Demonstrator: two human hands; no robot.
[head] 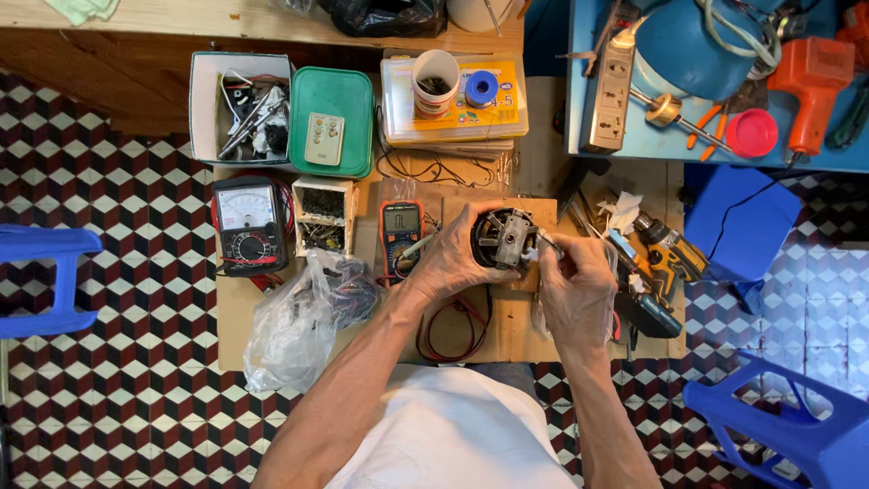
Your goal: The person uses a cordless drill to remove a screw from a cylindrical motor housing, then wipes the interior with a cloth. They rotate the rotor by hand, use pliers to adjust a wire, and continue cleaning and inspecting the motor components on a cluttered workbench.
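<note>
**Q:** Motor [501, 239], where is it, and who holds it?

**A:** It is a small round electric motor, dark with a metal centre, sitting on a cardboard-covered low bench in front of the person. The left hand [450, 263] is wrapped around its left side, closed on it. The right hand [572, 288] pinches a thin metal tool [549, 243], its tip touching the motor's right edge.

**Q:** What lies nearby?

**A:** An orange digital multimeter [400, 234] is just left of the motor, and a yellow cordless drill [667, 252] lies to the right.

**Q:** How should this be handled well?

**A:** Probably by keeping the motor braced firmly and the tool tip steady, with light pressure so that it does not slip.
</note>
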